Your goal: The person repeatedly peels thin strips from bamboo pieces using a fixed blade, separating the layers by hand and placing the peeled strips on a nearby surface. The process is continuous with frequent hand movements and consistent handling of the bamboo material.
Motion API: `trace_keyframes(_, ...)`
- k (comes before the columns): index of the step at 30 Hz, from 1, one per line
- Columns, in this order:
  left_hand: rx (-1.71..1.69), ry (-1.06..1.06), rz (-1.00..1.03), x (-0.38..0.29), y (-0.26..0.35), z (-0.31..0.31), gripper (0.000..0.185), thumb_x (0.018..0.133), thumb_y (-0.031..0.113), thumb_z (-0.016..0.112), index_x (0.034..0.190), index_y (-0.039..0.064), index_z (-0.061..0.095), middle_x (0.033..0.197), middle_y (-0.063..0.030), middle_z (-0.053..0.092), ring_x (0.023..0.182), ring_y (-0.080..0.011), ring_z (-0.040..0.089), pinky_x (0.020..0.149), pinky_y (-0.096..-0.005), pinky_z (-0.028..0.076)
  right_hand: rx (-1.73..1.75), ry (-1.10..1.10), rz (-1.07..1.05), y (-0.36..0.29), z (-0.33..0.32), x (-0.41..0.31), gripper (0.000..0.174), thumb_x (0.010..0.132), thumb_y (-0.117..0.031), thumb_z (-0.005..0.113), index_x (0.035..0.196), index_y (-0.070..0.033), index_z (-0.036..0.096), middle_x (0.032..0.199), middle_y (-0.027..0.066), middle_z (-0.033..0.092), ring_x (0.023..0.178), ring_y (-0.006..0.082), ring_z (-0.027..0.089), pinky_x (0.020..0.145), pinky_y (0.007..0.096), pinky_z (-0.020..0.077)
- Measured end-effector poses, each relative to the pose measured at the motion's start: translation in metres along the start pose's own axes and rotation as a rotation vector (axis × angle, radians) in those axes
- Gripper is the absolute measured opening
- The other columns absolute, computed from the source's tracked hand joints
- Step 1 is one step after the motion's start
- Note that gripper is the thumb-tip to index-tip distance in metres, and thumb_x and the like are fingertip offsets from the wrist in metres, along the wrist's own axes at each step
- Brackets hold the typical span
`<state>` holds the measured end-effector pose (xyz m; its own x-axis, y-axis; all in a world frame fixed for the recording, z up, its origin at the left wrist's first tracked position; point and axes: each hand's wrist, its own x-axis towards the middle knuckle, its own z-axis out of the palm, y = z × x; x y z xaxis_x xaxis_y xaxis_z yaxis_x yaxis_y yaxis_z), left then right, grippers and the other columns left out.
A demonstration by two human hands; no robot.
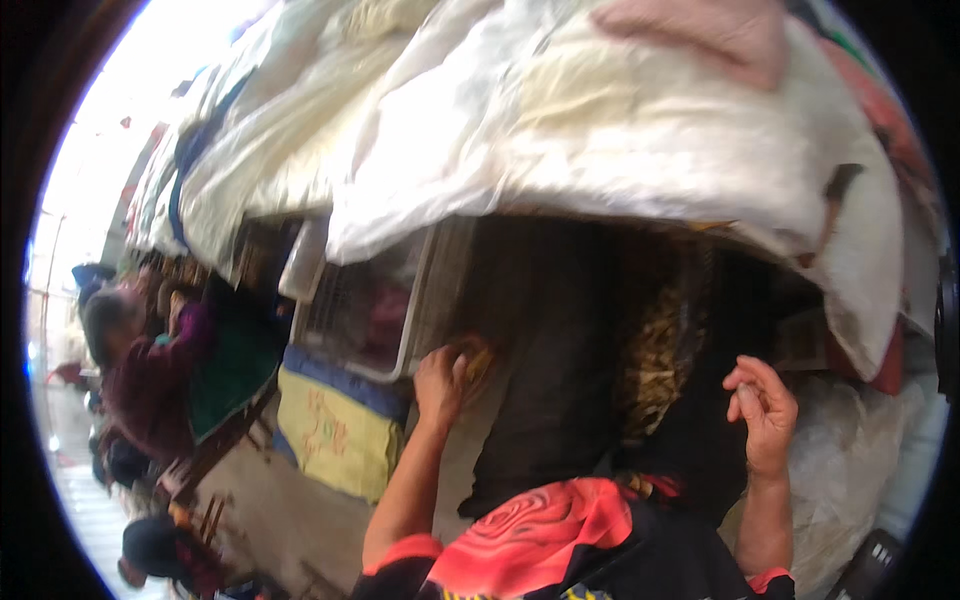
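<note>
My left hand is closed around a small yellowish-brown thing, blurred and too unclear to name. It is beside the right wall of a white plastic crate that stands under the table edge. My right hand hangs in the air to the right, with loosely bent fingers and nothing visible in it. Between my dark-trousered legs, a heap of yellowish-brown dry pieces lies low in the shadow. What they are cannot be made out.
White cloth or plastic sheeting covers the table ahead and droops over its edge, with a pink cloth on top. A yellow and blue cushion-like pad is on the left. Clear plastic lies right. Another person sits far left.
</note>
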<state>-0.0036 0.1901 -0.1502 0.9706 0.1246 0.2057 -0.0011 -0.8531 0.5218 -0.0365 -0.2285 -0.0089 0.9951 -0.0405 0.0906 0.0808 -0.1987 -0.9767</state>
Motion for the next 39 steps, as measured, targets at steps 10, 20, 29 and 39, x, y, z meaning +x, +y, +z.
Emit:
trace_keyframes(10,-0.510,-0.106,0.638,0.149,0.255,-0.081,0.037,0.083,0.015,0.066,0.115,0.003,0.052,0.092,-0.0117,0.063,0.085,-0.0236,0.061,0.073,-0.0336,0.048,-0.650,0.041,-0.642,-0.120,-0.005,0.149,0.020,0.081,-0.007,0.060,0.100,0.001,0.062,0.094,0.0139,0.064,0.085,0.0270,0.061,0.076,0.0322,0.0484)
trace_keyframes(20,-0.114,0.055,0.768,0.263,0.263,-0.022,0.055,0.082,0.036,0.063,0.124,0.003,0.049,0.122,-0.0199,0.051,0.118,-0.0362,0.044,0.100,-0.0422,0.034,-0.192,-0.056,-0.309,-0.108,-0.017,0.217,0.023,0.085,-0.006,0.060,0.107,-0.002,0.063,0.098,0.0033,0.065,0.089,0.0109,0.058,0.082,0.0253,0.0466)
trace_keyframes(29,-0.362,-0.027,0.603,0.304,0.254,-0.014,0.050,0.081,0.030,0.064,0.122,0.005,0.050,0.118,-0.0200,0.052,0.113,-0.0357,0.047,0.096,-0.0410,0.038,-1.006,0.119,-1.067,-0.100,0.062,0.146,0.026,0.074,-0.011,0.062,0.097,0.002,0.061,0.099,0.0123,0.059,0.089,0.0286,0.058,0.076,0.0356,0.0473)
trace_keyframes(39,-0.655,0.363,0.231,0.124,0.204,-0.078,0.015,0.086,0.004,0.059,0.100,0.000,0.059,0.093,-0.0060,0.062,0.081,-0.0120,0.055,0.072,-0.0245,0.044,-0.793,0.099,-0.622,-0.052,0.126,0.137,0.009,0.073,-0.007,0.057,0.080,-0.005,0.055,0.069,0.0093,0.054,0.059,0.0268,0.059,0.052,0.0376,0.0475)
